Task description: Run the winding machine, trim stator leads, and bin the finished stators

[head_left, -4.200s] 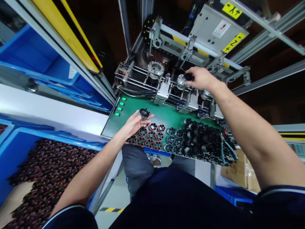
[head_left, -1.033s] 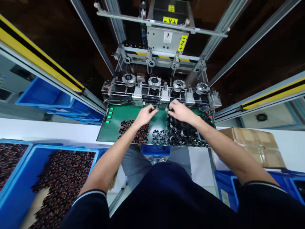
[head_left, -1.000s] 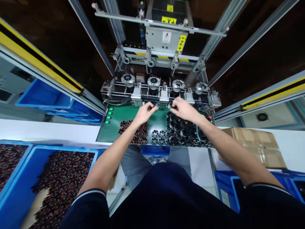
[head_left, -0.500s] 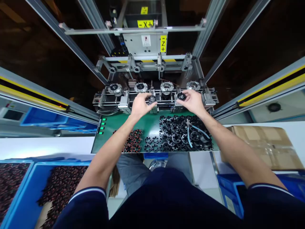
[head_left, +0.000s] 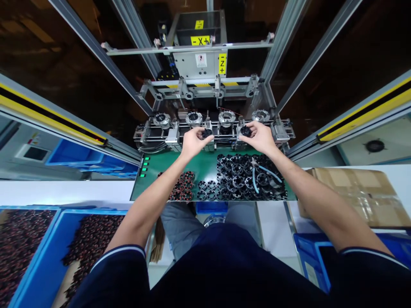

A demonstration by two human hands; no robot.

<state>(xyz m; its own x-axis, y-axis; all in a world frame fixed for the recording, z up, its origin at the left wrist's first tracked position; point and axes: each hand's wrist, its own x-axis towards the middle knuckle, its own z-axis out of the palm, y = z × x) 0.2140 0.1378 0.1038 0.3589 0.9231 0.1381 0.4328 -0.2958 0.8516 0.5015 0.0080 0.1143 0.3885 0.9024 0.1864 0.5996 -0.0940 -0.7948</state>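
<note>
My left hand (head_left: 193,142) is closed round a black ring-shaped part (head_left: 206,133), held just in front of the machine's fixtures. A second black ring part (head_left: 245,131) is gripped between the thumb and fingers of my right hand (head_left: 259,137). Beyond the hands stand round metal holders: the far-left holder (head_left: 162,119) and the centre-left holder (head_left: 194,118) have dark parts in them. The centre-right holder (head_left: 227,117) shows an open ring, and the far-right holder (head_left: 260,115) is partly behind my right hand.
On the green mat (head_left: 160,164) lie many black rings (head_left: 238,182), red-and-black rings (head_left: 184,186) and blue-handled pliers (head_left: 256,179). Blue bins (head_left: 59,239) of parts stand left, a cardboard box (head_left: 356,194) right. Metal posts (head_left: 102,55) and yellow-striped bars (head_left: 54,113) flank the machine.
The whole view has shifted slightly as the head moved. The ring in my left hand appears turned, showing a darker side. My right hand stays at nearly the same place with its ring.
</note>
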